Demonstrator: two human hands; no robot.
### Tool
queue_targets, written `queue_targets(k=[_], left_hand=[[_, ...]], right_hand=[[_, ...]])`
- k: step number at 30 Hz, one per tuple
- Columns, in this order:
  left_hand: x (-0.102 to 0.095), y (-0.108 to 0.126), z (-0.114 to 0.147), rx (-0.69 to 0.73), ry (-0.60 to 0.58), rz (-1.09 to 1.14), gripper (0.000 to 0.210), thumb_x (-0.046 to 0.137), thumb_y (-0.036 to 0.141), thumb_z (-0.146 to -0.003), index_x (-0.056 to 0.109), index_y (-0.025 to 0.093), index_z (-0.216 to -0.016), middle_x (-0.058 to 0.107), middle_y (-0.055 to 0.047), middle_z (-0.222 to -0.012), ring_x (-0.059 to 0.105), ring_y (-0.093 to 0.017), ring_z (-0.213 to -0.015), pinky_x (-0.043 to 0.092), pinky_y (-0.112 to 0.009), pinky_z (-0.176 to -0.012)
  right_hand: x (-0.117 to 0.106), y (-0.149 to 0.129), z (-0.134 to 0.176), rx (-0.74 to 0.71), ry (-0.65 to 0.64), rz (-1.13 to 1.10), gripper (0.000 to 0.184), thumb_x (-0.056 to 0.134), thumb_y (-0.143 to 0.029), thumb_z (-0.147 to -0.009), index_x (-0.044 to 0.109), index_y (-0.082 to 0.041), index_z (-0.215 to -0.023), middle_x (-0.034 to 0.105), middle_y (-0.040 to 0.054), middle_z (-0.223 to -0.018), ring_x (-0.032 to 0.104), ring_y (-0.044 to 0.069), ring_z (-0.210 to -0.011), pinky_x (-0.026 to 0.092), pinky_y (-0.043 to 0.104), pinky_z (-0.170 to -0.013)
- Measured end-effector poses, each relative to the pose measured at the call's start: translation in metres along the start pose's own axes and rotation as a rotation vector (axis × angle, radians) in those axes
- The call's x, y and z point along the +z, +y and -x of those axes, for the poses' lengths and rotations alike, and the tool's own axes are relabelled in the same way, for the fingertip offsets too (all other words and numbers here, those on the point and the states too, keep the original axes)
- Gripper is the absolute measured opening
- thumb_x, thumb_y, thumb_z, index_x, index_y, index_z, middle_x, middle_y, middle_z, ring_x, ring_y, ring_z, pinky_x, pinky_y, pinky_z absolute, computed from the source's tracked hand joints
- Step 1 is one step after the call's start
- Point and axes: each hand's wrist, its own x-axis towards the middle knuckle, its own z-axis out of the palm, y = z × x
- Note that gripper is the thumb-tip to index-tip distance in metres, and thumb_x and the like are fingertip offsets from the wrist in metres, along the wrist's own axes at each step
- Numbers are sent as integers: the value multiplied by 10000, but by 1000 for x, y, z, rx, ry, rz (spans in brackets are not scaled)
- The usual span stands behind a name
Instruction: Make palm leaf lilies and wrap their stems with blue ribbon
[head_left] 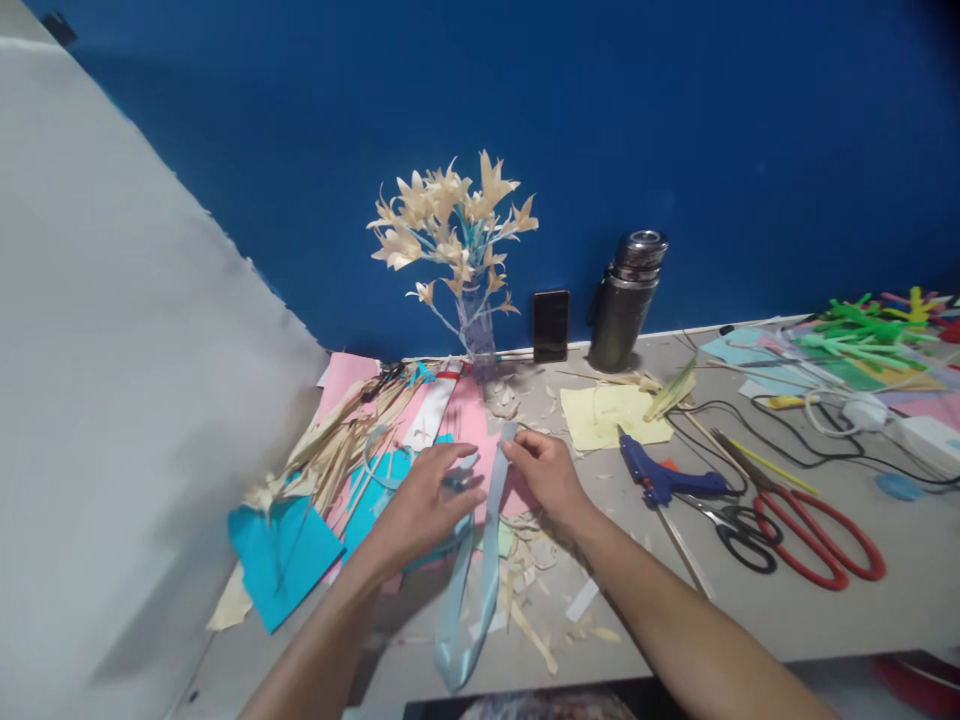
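My right hand pinches one end of a light blue satin ribbon between thumb and fingertips. From there the ribbon hangs toward the table's front edge, bends in a loop, and runs back up behind my left hand. My left thumb and index finger are spread apart, with some blue ribbon showing between and behind them; the other fingers are hidden. Under both hands lie pink paper, blue paper and scattered husk scraps. Behind them stands a clear vase of cream handmade flowers.
Dried husk strips lie left beside a blue sheet. To the right are a blue glue gun, black-handled scissors, red-handled scissors and cables. A phone and a thermos stand by the blue wall.
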Motion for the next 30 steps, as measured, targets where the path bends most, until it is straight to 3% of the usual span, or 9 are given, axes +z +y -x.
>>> queue_targets(k=[5, 11, 14, 17, 20, 25, 27, 30], left_hand=[[-14, -19, 28, 18, -242, -232, 829, 728, 233, -707, 442, 311, -1481, 436, -126, -1528, 363, -361, -1424, 396, -539, -1098], [-7, -20, 33, 19, -207, -223, 833, 670, 179, -722, 390, 267, -1502, 509, -139, -1392, 460, -337, -1315, 413, -507, -1073], [-12, -15, 37, 11, -142, -143, 855, 672, 241, -751, 323, 269, -1531, 459, -135, -1403, 460, -327, -1307, 422, -483, -1071], [-24, -7, 43, 14, -96, -43, 868, 665, 278, -773, 265, 306, -1543, 420, -109, -1457, 428, -326, -1343, 407, -470, -1093], [-31, 1, 47, 42, -74, -26, 859, 654, 234, -761, 277, 316, -1529, 387, -94, -1500, 381, -325, -1388, 372, -472, -1131], [-24, 11, 48, 139, -27, -108, 879, 628, 159, -770, 238, 309, -1543, 324, -104, -1540, 288, -320, -1454, 285, -492, -1195], [-20, 13, 46, 168, -7, -145, 874, 619, 145, -773, 232, 296, -1542, 311, -118, -1540, 277, -324, -1462, 265, -505, -1204], [-17, 13, 43, 195, 61, -202, 869, 620, 130, -763, 241, 274, -1532, 307, -134, -1538, 245, -336, -1476, 242, -523, -1211]], right_hand=[[-2, -2, 1, 27, -2, -22, 356, 662, -437, -805, 510, -200, -586, 424, -50, -553, 378, 116, -537, 296, 250, -514], [0, 2, 4, 4, -43, 67, 303, 643, -408, -809, 542, -196, -617, 460, -44, -580, 421, 127, -559, 321, 257, -542], [-1, 4, 4, 17, 5, 199, 194, 609, -346, -819, 650, -177, -906, 565, -25, -661, 506, 161, -599, 405, 288, -604], [-1, -1, 7, -157, 146, 390, 417, 604, -272, -800, 604, -161, -1201, 684, 101, -1037, 613, 266, -926, 480, 412, -850], [1, -9, 12, -316, 160, 347, 375, 616, -308, -834, 610, -188, -1190, 635, 145, -1233, 556, 302, -1162, 448, 461, -991], [9, -17, 24, 75, -331, -204, 428, 610, -507, -895, 624, -194, -1187, 700, 88, -1040, 665, 214, -908, 529, 341, -790], [13, -17, 26, 171, -397, -308, 459, 638, -561, -866, 661, -180, -1122, 689, 49, -897, 651, 180, -781, 516, 303, -703], [15, -17, 25, 261, -378, -443, 472, 739, -544, -785, 658, -171, -1063, 585, -40, -626, 534, 121, -544, 456, 258, -552]])
